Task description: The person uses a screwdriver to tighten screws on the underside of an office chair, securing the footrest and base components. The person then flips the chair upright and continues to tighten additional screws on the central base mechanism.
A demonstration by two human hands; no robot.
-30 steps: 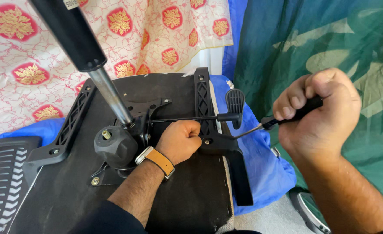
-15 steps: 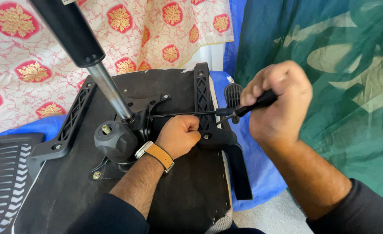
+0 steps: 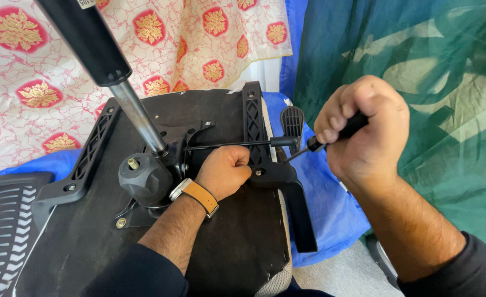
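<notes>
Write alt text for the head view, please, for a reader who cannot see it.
The right hand grips a screwdriver whose tip points at an armrest bracket on an upturned chair seat. The left hand, fisted, presses on the seat beside the gas cylinder. Floral cloth lies behind.

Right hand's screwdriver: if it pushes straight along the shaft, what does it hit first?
Most likely the bolt on the black armrest bracket, beside the left hand. The right hand aims the screwdriver down-left at it; depth is unclear, so the tip may already touch.

Home, prob. bedroom: floral bedsheet (image 3: 45, 82), green curtain (image 3: 452, 99), blue cloth (image 3: 331, 203).
</notes>
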